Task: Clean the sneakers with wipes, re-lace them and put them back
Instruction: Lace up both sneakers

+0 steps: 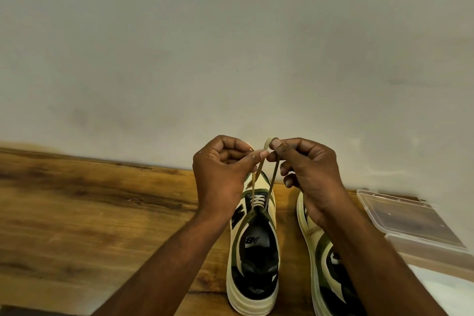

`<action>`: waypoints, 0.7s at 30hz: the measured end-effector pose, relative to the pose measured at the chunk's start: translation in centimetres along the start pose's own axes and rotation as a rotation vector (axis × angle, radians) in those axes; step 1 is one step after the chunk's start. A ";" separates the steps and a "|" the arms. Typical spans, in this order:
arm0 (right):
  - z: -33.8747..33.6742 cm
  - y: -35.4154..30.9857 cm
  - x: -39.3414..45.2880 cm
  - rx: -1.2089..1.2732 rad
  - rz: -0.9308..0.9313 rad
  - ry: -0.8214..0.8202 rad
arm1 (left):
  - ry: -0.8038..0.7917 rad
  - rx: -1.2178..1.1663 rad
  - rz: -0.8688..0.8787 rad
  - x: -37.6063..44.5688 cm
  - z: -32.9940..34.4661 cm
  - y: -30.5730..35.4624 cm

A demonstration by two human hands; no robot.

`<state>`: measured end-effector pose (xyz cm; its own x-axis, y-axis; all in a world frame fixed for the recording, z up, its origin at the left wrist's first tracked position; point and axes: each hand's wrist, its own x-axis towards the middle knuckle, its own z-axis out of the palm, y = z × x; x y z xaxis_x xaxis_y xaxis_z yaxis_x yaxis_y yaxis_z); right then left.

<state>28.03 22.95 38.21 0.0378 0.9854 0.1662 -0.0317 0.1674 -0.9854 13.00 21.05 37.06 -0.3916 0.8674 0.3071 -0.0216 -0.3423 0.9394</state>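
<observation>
Two cream, green and black sneakers stand on the wooden floor, toes toward the wall. The left sneaker (252, 246) is laced through its lower eyelets. Its tan lace (273, 179) rises in two strands from the top eyelets to my hands. My left hand (220, 174) pinches one strand between thumb and fingers. My right hand (307, 169) pinches the other strand, with a small loop over the fingertip. Both hands meet above the shoe's toe. The right sneaker (325, 264) is mostly hidden under my right forearm.
A clear plastic box (410, 223) with its lid open lies at the right, close to the right sneaker. A white sheet (446, 290) lies in front of it. A plain wall (230, 59) rises just beyond the shoes. Wooden floor (89, 213) spreads to the left.
</observation>
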 end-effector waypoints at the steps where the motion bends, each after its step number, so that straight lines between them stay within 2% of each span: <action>1: -0.1 -0.2 0.0 0.007 -0.004 0.007 | 0.008 -0.007 0.009 0.1 0.0 0.2; 11: 0.5 -1.6 0.2 0.039 -0.004 0.057 | 0.004 0.070 0.100 -0.1 0.3 2.1; 18: 0.3 -3.2 -0.2 0.074 -0.036 0.100 | -0.025 -0.051 0.091 0.0 0.3 3.5; 21: 0.3 -3.9 -0.4 0.078 -0.060 0.091 | -0.063 -0.116 0.036 0.1 0.5 3.9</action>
<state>27.85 21.92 41.97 0.1328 0.9671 0.2170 -0.1045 0.2314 -0.9672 13.29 20.00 40.83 -0.3360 0.8734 0.3525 -0.1159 -0.4098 0.9048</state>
